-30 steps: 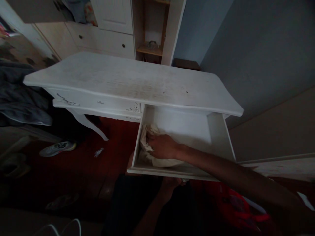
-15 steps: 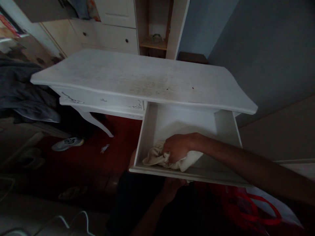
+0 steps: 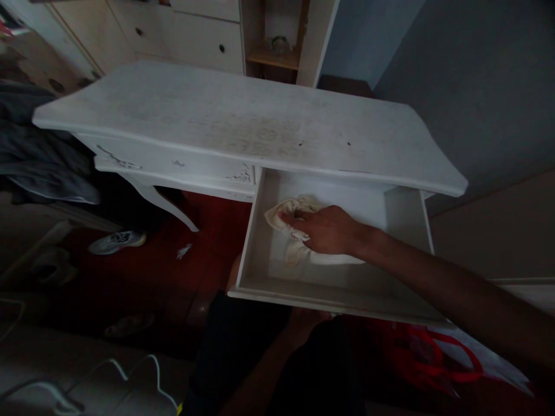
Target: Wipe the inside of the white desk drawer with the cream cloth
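Observation:
My right hand (image 3: 325, 229) is inside the pulled-out drawer (image 3: 347, 294) of a white desk (image 3: 208, 107). Its fingers close on a cream cloth (image 3: 280, 216), which lies bunched against the drawer floor toward the left side. Part of the cloth spreads out beneath the hand and wrist. Under the drawer front, close to my knees, is my left hand (image 3: 306, 320). The drawer and the dim light hide its fingers.
Left of the desk hangs dark clothing (image 3: 39, 144). A light shoe (image 3: 117, 241) and a crumpled scrap (image 3: 184, 251) lie on the red floor. A red-handled bag (image 3: 433, 355) sits below the drawer at right. A white cabinet (image 3: 195, 37) stands behind.
My right hand has pushed the cloth from the drawer's front toward its back, and its fingers now point left. The left hand stays beneath the drawer. The view has tilted slightly down.

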A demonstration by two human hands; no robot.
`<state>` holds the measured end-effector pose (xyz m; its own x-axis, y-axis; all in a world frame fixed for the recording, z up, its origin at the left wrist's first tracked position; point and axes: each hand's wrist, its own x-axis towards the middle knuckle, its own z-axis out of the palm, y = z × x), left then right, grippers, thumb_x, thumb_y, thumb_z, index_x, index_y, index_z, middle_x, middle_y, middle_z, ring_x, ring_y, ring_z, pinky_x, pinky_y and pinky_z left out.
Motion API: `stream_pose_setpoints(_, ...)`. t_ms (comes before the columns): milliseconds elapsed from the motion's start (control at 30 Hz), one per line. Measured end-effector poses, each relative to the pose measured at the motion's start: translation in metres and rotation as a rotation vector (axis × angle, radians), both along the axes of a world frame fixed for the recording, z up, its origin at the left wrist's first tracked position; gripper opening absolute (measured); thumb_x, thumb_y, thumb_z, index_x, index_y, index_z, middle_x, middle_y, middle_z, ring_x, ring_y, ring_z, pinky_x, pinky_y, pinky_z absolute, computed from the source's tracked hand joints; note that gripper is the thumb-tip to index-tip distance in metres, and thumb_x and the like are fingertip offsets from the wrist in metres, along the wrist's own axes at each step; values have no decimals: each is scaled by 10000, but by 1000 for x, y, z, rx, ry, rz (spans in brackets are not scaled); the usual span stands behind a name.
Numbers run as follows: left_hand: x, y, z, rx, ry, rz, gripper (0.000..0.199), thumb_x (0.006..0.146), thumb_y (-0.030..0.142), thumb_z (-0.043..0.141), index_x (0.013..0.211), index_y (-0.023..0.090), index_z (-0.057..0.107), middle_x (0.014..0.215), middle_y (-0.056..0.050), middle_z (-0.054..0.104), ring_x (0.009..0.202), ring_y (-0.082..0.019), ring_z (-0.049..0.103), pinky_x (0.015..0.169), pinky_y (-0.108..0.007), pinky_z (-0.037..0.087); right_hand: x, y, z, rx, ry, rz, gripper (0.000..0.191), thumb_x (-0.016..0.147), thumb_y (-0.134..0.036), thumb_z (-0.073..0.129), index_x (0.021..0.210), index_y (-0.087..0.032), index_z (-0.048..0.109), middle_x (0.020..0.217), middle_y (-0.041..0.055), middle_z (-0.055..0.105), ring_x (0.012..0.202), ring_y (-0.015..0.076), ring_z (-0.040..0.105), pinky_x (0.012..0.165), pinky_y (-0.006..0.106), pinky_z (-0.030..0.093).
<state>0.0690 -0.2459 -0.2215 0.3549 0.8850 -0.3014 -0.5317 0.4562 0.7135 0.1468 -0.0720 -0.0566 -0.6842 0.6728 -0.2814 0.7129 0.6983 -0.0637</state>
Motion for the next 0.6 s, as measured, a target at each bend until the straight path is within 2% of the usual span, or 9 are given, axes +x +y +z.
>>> stream_pose_setpoints(100,-1,-1,-2,-62,21,8,511,506,615,838,639,146,684,656,-54,685,676,-204,622,758,-376,503,-24,1,-3,-25,23,74,648,810,-134,512,1424,-333,454,1399,86,567,1108,321,621,732,370,466)
stream_pose_setpoints(233,-4,-1,0,-103,63,-15,487,483,579,864,640,149,695,695,-55,707,732,-225,646,831,-407,506,-50,-9,2,-343,-18,195,389,796,-184,519,1133,-285,685,1070,58,733,885,256,681,619,297,425)
stream_pose_setpoints(300,-5,-1,3,-114,60,-24,494,482,594,856,635,154,694,690,-47,705,734,-223,647,847,-415,506,-54,-14,6,-439,-9,170,349,785,-218,533,1086,-261,704,1015,61,740,861,241,675,602,280,402)
stream_pose_setpoints(400,-4,1,6,-114,54,-23,502,457,604,857,609,156,688,667,-43,695,721,-221,644,856,-425,507,-51,-17,8,-520,65,144,398,782,-248,546,1156,-250,679,1024,68,737,855,225,663,623,275,394)
stream_pose_setpoints(600,-3,2,9,-87,67,1,490,451,611,854,594,171,694,652,-39,692,748,-236,646,913,-447,489,-47,-13,12,-677,258,249,404,767,-179,583,1152,-222,698,1035,47,742,848,172,651,693,249,410)
